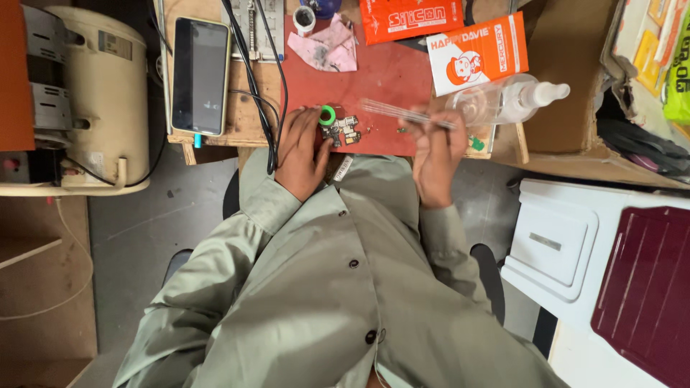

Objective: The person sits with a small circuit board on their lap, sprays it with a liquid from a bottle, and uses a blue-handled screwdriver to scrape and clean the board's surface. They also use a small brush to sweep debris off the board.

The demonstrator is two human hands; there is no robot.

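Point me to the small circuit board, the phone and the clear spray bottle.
circuit board (342,131), head view, middle of the board by the left hand's fingertips.
phone (200,75), head view, centre of its dark screen.
spray bottle (514,99), head view, clear body, lying on its side.

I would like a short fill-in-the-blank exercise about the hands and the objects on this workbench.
1. The left hand rests on a small ____ circuit board lying on the red work mat.
2. The right hand holds thin metal ____.
3. A small ____ ring lies beside the board.
4. The black smartphone lies to the ____ of the mat.

Missing words: dark; tweezers; green; left
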